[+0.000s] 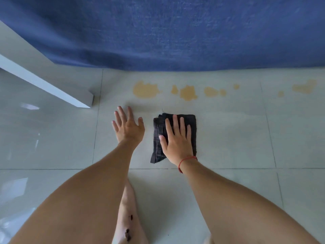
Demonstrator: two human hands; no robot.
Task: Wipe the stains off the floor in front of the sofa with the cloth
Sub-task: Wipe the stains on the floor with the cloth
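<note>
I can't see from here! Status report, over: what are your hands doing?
Right hand flat on dark cloth; left hand open on floor. Yellow stains untouched by sofa. Path clear.

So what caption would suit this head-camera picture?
Right hand presses a dark cloth flat on the tiled floor, short of yellow stains before a blue sofa.

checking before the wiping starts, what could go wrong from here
1. The yellow stains lie close to the blue sofa; a forward stroke could smear them onto its fabric.
2. The folded dark cloth may only spread the puddles.
3. The left hand braces on glossy tile and might slip.
</note>
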